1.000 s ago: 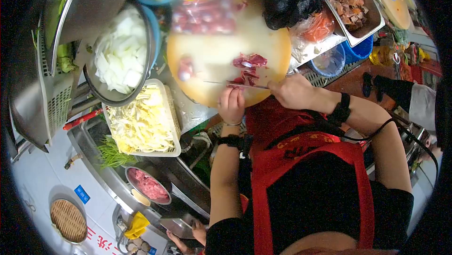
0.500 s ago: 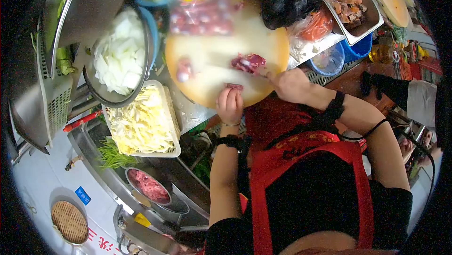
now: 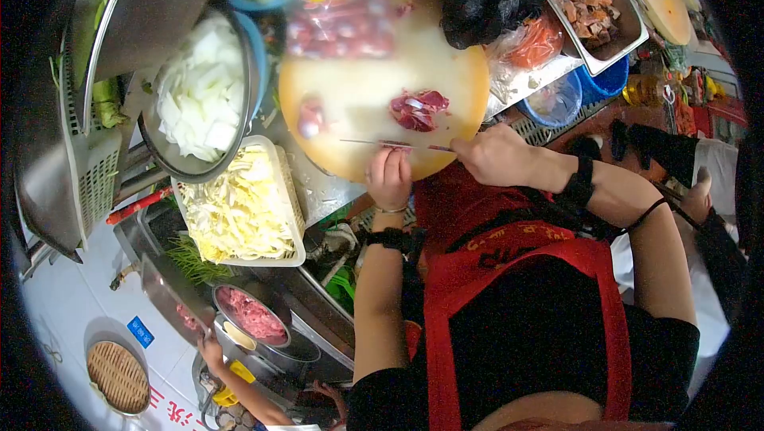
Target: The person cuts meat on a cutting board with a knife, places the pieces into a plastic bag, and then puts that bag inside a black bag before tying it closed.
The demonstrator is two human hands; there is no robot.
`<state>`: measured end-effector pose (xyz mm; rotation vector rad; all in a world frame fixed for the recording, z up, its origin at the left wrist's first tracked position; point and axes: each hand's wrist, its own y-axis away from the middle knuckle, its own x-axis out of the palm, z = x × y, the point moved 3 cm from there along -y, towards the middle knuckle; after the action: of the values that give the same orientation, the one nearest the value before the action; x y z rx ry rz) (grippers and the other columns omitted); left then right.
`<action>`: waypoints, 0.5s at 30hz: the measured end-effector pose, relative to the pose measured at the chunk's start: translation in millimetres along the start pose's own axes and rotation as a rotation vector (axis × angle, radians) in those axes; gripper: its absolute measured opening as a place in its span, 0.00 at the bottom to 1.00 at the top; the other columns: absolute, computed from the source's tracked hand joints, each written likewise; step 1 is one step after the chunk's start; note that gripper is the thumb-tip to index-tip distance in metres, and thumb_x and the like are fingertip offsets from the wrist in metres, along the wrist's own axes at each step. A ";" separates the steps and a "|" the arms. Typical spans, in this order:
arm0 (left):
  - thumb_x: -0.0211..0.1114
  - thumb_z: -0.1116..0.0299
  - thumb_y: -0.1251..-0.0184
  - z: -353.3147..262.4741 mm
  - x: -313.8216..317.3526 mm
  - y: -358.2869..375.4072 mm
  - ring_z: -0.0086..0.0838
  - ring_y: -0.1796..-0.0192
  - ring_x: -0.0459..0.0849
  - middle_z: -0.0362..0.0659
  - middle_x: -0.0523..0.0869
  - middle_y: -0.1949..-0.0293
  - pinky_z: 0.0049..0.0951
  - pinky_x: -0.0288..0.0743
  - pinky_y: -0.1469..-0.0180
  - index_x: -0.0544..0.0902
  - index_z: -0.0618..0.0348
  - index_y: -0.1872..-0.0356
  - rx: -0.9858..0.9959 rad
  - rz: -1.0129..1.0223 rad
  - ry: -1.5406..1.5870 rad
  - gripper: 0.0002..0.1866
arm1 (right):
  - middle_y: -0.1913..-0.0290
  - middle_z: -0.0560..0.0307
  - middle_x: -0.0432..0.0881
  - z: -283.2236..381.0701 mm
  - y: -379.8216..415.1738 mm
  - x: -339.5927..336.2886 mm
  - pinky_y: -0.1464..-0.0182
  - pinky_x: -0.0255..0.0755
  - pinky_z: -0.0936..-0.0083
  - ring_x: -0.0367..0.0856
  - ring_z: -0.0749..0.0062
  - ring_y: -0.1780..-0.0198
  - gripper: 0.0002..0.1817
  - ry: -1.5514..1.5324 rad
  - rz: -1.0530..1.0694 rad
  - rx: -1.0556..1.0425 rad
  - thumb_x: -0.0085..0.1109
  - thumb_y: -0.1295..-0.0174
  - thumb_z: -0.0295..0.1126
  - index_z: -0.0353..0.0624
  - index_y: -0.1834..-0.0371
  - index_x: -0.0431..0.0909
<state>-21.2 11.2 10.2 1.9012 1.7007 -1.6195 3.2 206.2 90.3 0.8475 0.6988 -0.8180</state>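
Note:
On the round cutting board (image 3: 350, 81), my left hand (image 3: 388, 176) presses a small strip of red meat (image 3: 395, 145) near the front edge, its fingers bent together. My right hand (image 3: 493, 156) is closed round the handle of a knife (image 3: 366, 142), whose thin blade lies level across the board, just beyond my left fingertips and by the strip. A larger piece of red meat (image 3: 420, 109) sits beyond the knife on the right. A pale pink piece (image 3: 312, 118) is at the board's left, and bagged meat (image 3: 338, 25) lies blurred at the back.
A bowl of white slices (image 3: 203, 89) and a basket of shredded yellow vegetable (image 3: 239, 208) are at left. A black bag (image 3: 489, 1) and a tray of diced meat (image 3: 585, 9) stand at back right. Another person's hand (image 3: 211, 351) holds a metal tray (image 3: 171, 304) at lower left.
My right hand has brought the knife from the larger meat to the strip by my left hand. Another person's arm and a metal tray have appeared at lower left; a person at right has moved.

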 end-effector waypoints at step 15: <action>0.64 0.75 0.48 -3.3 -2.9 -4.3 0.41 0.63 0.77 0.46 0.78 0.64 0.37 0.71 0.59 0.77 0.61 0.69 0.006 -0.001 0.074 0.06 | 0.70 0.46 0.81 21.5 -37.2 19.6 0.68 0.76 0.63 0.83 0.57 0.68 0.12 -0.008 -0.142 -0.018 0.53 0.51 0.29 0.38 0.62 0.73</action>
<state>-21.9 13.2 16.0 1.9870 1.7264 -1.5756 -13.7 166.1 71.6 0.7847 0.7646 -0.9408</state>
